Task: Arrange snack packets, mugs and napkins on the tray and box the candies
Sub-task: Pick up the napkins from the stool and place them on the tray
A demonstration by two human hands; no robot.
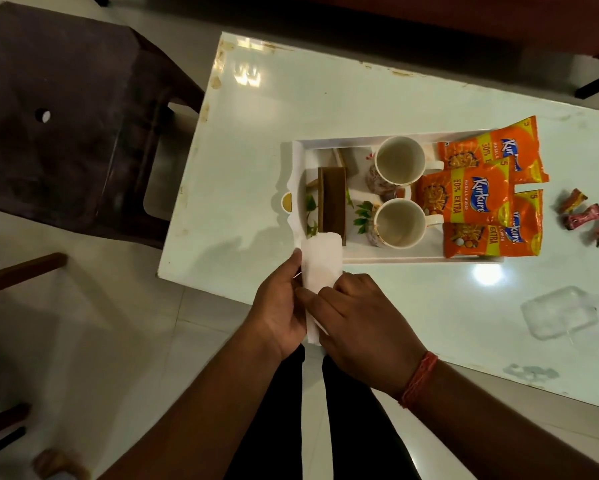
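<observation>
A white tray [388, 260] sits on the white table [256, 133]. On it stand two white mugs, one at the back [399, 161] and one at the front [399, 221], with three orange snack packets [464, 199] overlapping at its right end. A brown napkin holder [332, 202] lies at the tray's left end. A folded white napkin [320, 268] is held over the tray's near left corner. My left hand [280, 306] grips its left edge and my right hand [356, 317] pinches its lower part. Several wrapped candies [585, 216] lie on the table right of the tray.
A clear plastic box [561, 315] lies open on the table at the near right. A dark chair [59, 123] stands to the left of the table. My dark-trousered legs [325, 410] are below the table's near edge. A red thread band circles my right wrist.
</observation>
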